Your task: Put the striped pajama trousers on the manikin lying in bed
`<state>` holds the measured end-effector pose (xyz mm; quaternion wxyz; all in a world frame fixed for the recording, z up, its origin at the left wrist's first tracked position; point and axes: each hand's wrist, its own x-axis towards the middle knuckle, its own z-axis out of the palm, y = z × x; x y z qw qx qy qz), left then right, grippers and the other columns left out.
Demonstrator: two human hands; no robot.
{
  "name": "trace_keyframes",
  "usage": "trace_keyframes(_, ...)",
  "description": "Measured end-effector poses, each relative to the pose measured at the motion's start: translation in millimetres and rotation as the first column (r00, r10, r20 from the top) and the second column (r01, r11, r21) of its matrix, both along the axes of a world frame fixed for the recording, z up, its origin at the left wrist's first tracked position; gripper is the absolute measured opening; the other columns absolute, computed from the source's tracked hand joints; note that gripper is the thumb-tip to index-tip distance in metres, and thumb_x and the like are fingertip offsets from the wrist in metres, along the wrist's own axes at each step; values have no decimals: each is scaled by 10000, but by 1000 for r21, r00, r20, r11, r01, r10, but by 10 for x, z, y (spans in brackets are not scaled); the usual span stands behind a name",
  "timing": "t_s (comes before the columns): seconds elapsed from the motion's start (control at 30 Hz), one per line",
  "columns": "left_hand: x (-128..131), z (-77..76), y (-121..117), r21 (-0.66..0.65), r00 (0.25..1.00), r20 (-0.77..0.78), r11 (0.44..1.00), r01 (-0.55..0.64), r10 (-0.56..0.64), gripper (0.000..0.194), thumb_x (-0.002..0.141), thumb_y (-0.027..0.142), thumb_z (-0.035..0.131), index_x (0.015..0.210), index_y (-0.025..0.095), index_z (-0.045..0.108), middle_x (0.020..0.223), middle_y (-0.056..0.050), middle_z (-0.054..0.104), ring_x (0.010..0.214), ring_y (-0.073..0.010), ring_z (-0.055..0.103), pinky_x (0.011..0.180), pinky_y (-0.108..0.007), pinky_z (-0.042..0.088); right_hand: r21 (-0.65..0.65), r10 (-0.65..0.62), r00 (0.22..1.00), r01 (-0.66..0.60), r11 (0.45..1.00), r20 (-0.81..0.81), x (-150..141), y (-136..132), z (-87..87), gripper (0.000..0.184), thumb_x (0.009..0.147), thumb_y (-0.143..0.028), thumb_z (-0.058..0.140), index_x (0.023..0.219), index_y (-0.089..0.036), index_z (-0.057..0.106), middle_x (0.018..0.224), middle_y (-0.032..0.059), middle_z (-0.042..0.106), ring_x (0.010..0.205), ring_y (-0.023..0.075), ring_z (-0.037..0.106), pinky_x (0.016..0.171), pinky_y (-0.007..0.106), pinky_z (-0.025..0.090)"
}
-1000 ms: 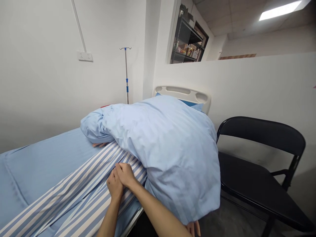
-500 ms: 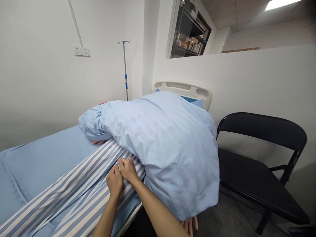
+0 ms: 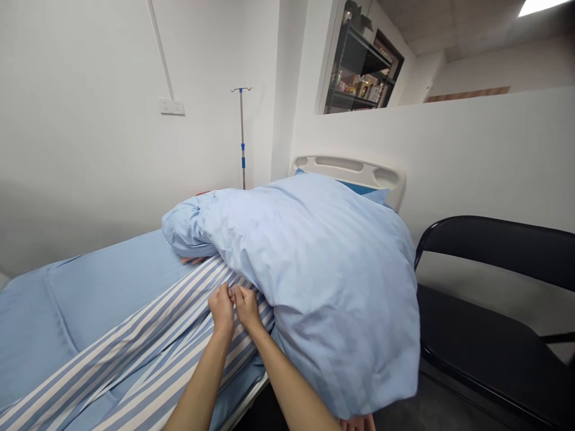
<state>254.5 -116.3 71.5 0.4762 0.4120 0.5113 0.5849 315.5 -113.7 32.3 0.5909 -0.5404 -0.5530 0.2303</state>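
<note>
Striped sheet point(image 3: 153, 341) seems pinched in the narrow grip of left hand point(image 3: 221, 310) and right hand point(image 3: 246, 308) beside heaped blue duvet point(image 3: 332, 293).

**Item 1:** blue-and-white striped cloth point(image 3: 148, 335), apparently woven cotton, its broad stripes running toward 2 o'clock from the lower left of the view. It lay in long, shallow folds across the bed point(image 3: 112, 281).

**Item 2:** left hand point(image 3: 221, 311), bare, at 7 o'clock from the view's centre, its fingertips pinched on a fold of the cloth.

**Item 3:** right hand point(image 3: 246, 308), bare, just beside the left hand at its 3 o'clock, its fingertips pinched on the same fold and nearly meeting the left hand's.
</note>
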Motion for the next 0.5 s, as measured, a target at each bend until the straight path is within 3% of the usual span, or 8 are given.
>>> trace_keyframes(0.1,-13,-260,-90,52,941,-337,999,8,10,336,784,388,394,514,191,420,473,27,441,494,-105,405,519,-239,316,-7,-4,999,4,1000,-34,-3,-13,-6,413,890,-403,331,545,-181,377,510,-26,423,516,102,366,516,240,268)
trace_keyframes(0.2,-14,-418,-130,96,854,-519,995,19,34,346,830,368,349,556,191,465,526,3,508,548,-123,455,561,-245,321,-11,-19,998,18,1000,-63,-3,3,-33,412,880,-428,338,548,-185,364,505,-30,410,512,100,349,511,239,278)
trace_keyframes(0.33,-5,-404,-120,61,794,-607,998,1,36,352,865,325,305,594,190,484,587,-33,565,590,-133,497,602,-252,331,-56,1,1000,0,998,6,24,32,-9,430,863,-469,331,542,-187,376,499,-25,424,503,102,345,495,239,279)
trace_keyframes(0.5,-9,-367,-158,-5,735,-678,999,35,-29,339,885,298,295,684,181,542,723,-81,639,702,-167,546,660,-274,333,-47,31,982,-23,999,187,72,-63,241,427,866,-434,363,522,-182,394,485,-26,434,498,103,362,507,245,249)
